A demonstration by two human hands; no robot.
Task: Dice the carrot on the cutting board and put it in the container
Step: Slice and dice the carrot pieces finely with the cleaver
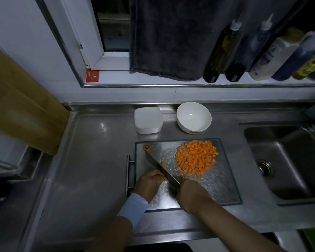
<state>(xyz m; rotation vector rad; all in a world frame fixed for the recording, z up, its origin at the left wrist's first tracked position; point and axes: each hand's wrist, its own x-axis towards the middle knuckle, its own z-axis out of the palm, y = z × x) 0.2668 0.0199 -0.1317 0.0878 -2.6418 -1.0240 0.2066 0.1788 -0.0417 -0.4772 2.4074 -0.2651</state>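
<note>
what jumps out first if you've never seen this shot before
The bright orange pile of diced carrot stands out first, heaped on the far right part of the glass board on a dim steel counter. Next is the knife, slanting across the board with the right hand gripping its handle and the left hand close against the blade. Behind the board sit a white container and a white bowl.
</note>
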